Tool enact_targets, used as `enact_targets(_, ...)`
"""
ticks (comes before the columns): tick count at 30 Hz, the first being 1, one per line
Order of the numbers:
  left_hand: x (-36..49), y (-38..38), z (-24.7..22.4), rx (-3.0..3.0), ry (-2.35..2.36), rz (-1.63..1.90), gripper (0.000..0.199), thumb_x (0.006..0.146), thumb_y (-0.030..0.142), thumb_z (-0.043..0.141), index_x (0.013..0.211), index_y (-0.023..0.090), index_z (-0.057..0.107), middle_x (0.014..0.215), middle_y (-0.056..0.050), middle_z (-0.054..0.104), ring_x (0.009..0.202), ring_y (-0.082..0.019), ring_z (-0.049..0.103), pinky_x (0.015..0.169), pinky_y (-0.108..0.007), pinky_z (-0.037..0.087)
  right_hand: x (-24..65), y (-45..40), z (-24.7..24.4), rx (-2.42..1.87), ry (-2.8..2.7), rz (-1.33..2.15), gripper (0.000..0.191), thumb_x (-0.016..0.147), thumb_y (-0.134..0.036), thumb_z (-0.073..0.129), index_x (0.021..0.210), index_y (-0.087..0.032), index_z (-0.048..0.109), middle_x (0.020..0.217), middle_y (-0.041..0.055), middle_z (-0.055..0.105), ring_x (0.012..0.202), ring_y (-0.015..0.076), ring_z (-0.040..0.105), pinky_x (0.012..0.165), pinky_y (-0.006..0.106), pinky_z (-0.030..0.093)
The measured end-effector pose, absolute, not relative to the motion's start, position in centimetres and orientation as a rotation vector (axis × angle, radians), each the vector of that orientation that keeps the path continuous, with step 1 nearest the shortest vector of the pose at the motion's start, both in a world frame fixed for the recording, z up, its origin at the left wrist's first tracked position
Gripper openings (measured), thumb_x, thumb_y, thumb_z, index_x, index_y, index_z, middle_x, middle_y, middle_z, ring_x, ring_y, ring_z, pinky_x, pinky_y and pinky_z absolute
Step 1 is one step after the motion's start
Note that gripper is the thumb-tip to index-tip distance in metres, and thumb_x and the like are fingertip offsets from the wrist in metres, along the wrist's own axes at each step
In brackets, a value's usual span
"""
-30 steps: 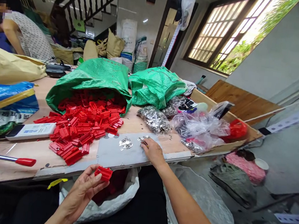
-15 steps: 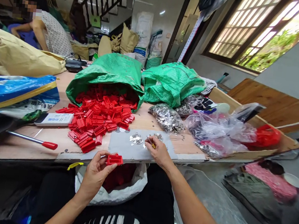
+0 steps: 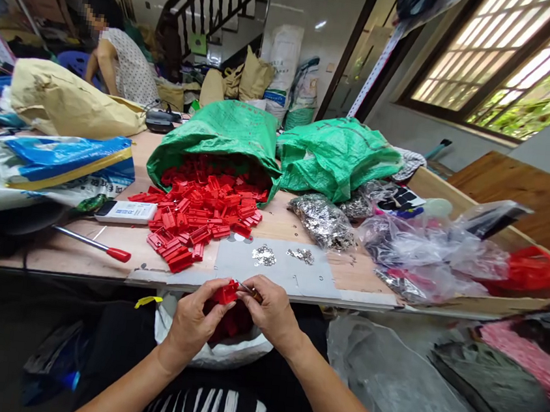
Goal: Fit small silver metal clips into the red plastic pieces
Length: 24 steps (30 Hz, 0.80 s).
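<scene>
The left grip (image 3: 196, 316) was closed around a red part (image 3: 226, 292), pinching it between thumb and fingers, and the right grip (image 3: 272, 314) grasped a slim tool (image 3: 256, 294) whose tip met the part's right end; whether it touched could not be told. The two grips stood close together, just on the body side of the worktop (image 3: 366, 278), by its near edge. Directly below them gaped the white sack (image 3: 224, 360), its rim curving round under both wrists, with red inside. Past the grips, the grey sheet (image 3: 291, 281) reached back from that edge, leaving a flat stretch before two small silver piles (image 3: 264, 255), one straight beyond the part, the other a little to the right. Left of the sheet and beyond the left grip, the red heap (image 3: 205, 218) spilled from the green bag (image 3: 229, 122), its nearest pieces short of the worktop's edge. Farther left, the lever (image 3: 98, 245) pointed its red knob toward the grips, near the same edge. Beyond the right grip lay a silver-filled bag (image 3: 322, 221); between it and the edge ran open wood. Well to the right, the tray (image 3: 453, 197) walled in that side, plastic bags (image 3: 413, 240) crowding it.
</scene>
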<state>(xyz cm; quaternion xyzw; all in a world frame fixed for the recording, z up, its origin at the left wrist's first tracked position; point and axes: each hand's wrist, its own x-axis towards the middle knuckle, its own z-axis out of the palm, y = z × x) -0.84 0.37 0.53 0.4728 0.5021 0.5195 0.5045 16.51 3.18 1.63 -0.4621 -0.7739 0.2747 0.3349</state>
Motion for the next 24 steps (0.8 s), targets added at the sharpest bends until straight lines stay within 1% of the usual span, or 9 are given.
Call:
enact_targets(4,-0.7,0.1,0.6,1.124,1.191,1.274,0.033,0.063,0.014,0.076,0.095,0.025,0.074,0.102,-0.004,0.071,0.097,-0.023,0.061,0.093,-0.022,0.040,16.5,3.0,1.3,-1.150,-2.083,0.712,0.012,0.088,-0.018,0.049,0.089,-0.020,0.061,0.081,0.0035,0.060,0.077,0.0150,0.055,0.071,0.026,0.042)
enact_targets(6,-0.7,-0.1,0.4,1.118,1.183,1.290,0.034,0.063,0.014,0.077,0.095,0.024,0.074,0.102,-0.005,0.071,0.098,-0.023,0.062,0.093,-0.022,0.040,16.5,2.9,1.4,-1.139,-2.080,0.739,0.013,0.088,-0.018,0.049,0.089,-0.020,0.062,0.083,0.0038,0.060,0.080,0.0154,0.055,0.073,0.026,0.042)
enact_targets(9,-0.7,-0.1,0.0,1.235,1.216,1.320,0.034,0.064,0.016,0.076,0.097,0.024,0.073,0.102,-0.005,0.072,0.097,-0.023,0.064,0.092,-0.024,0.043,16.7,3.0,1.6,-1.139,-2.011,0.884,0.013,0.088,-0.022,0.051,0.089,-0.019,0.064,0.084,0.0037,0.060,0.080,0.0150,0.055,0.073,0.026,0.042)
enact_targets(11,-0.8,-0.1,-0.4,1.423,1.254,1.347,0.034,0.069,0.018,0.073,0.102,0.024,0.070,0.104,-0.003,0.072,0.096,-0.022,0.065,0.089,-0.027,0.047,17.0,3.2,1.8,-1.140,-1.930,1.005,0.014,0.089,-0.025,0.051,0.091,-0.019,0.064,0.085,0.0032,0.060,0.079,0.0143,0.056,0.073,0.025,0.042)
enact_targets(13,-1.0,0.0,-0.8,1.637,1.280,1.363,0.034,0.075,0.019,0.068,0.108,0.024,0.065,0.106,-0.003,0.071,0.095,-0.021,0.066,0.087,-0.029,0.050,17.4,3.4,1.8,-1.157,-1.849,1.076,0.015,0.089,-0.028,0.051,0.090,-0.018,0.062,0.083,0.0017,0.060,0.076,0.0133,0.054,0.070,0.023,0.042)
enact_targets(16,-1.1,0.0,-1.2,1.878,1.308,1.363,0.033,0.081,0.020,0.062,0.114,0.023,0.059,0.108,-0.004,0.071,0.095,-0.018,0.067,0.084,-0.028,0.052,17.7,3.5,1.7,-1.196,-1.791,1.113,0.014,0.088,-0.030,0.052,0.085,-0.018,0.059,0.075,-0.0016,0.056,0.069,0.0113,0.050,0.065,0.022,0.039)
enact_targets(20,-1.0,-0.1,-1.2,1.999,1.329,1.369,0.033,0.082,0.020,0.061,0.115,0.022,0.056,0.108,-0.004,0.071,0.096,-0.017,0.067,0.085,-0.027,0.053,17.5,3.2,1.7,-1.230,-1.806,1.121,0.014,0.086,-0.031,0.055,0.079,-0.018,0.056,0.070,-0.0037,0.053,0.066,0.0102,0.046,0.064,0.021,0.037)
enact_targets(24,-0.9,-0.2,-1.2,2.021,1.302,1.387,0.034,0.083,0.017,0.060,0.116,0.023,0.056,0.108,-0.004,0.070,0.098,-0.017,0.067,0.086,-0.027,0.053,17.1,2.8,1.8,-1.257,-1.864,1.074,0.016,0.086,-0.031,0.054,0.077,-0.018,0.055,0.068,-0.0037,0.052,0.065,0.0104,0.045,0.063,0.021,0.036)
